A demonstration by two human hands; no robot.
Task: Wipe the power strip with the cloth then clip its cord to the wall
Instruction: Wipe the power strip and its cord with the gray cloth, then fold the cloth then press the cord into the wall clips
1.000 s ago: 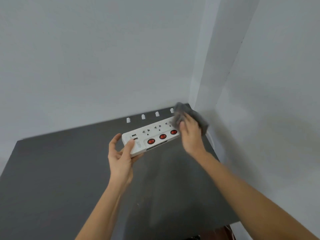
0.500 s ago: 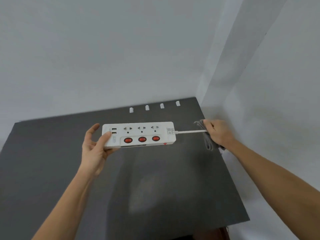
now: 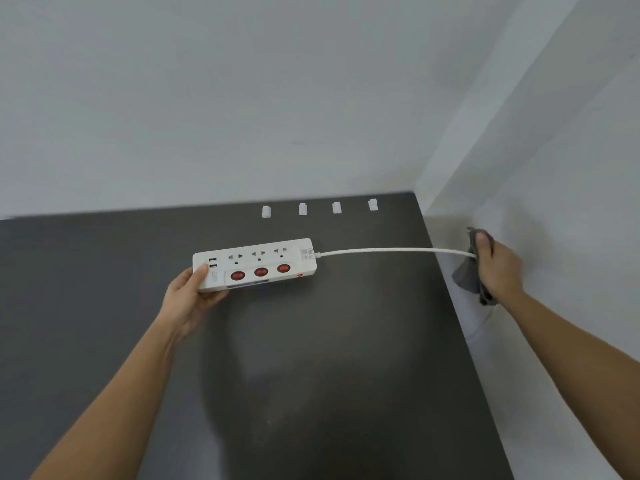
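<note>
white strip (image 3: 254, 264) sits gripped at its end by your left hand (image 3: 191, 299); your right hand (image 3: 498, 268), outstretched, pinches cloth (image 3: 468, 276) around taut cord (image 3: 391, 251).

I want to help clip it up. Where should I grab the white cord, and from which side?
Take the cord on its bare, taut middle stretch, between the power strip and the right hand holding it in the cloth. Come from above and pinch it across its thin width. That part hangs free above the dark surface, probably an easy reach from the wall clips.
</note>
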